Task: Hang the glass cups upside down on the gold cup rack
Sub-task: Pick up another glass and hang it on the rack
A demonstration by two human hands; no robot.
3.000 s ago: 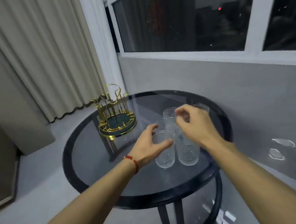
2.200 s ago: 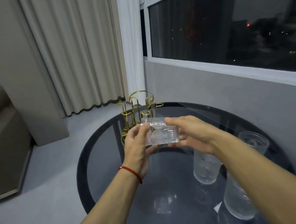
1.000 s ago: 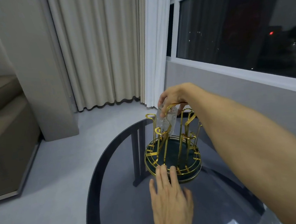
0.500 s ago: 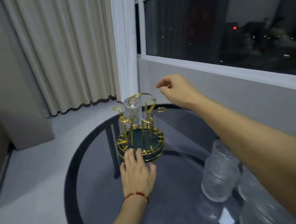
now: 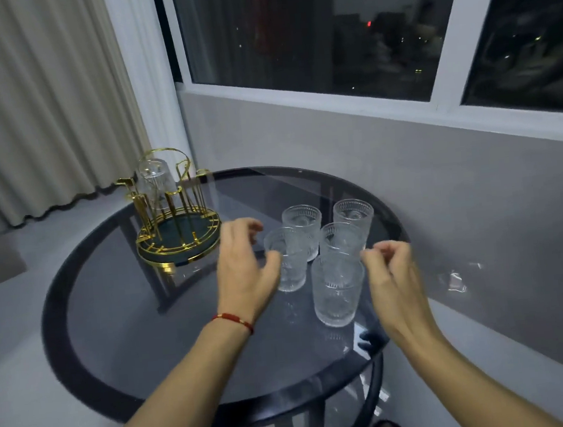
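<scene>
A round table [image 5: 120, 335] with dark glass top and black rim stands near the window [image 5: 307, 31], w/ a pale curtain [image 5: 32, 99] at the left. On the far left part of the table is the gold cup rack [image 5: 176, 220], a round base with green inside and thin upright gold prongs. One glass cup [image 5: 157, 182] already hangs upside down on a prong at the back left of the rack, its bottom pointing up. Five more glass cups stand upright on the table to the right of the rack, close together in a group: two at the back [image 5: 302, 226] [image 5: 354, 215], two in the middle [image 5: 286, 261] [image 5: 343, 240], and one nearest to the person [image 5: 338, 288]. The left hand [image 5: 244, 272], w/ a red string bracelet [image 5: 233, 319] on the wrist, is beside the middle-left cup; fingers are spread open and curved, thumb very close to the cup's side, but I cannot tell if it touches, and nothing is gripped. The right hand [image 5: 394, 278] is just right of the nearest cup, fingers loosely curled inward, holding nothing; whether it touches the cup is not clear. Both forearms reach in from the bottom of the view. Below the table a dark frame and part of a foot are seen, approx. under the right arm.
</scene>
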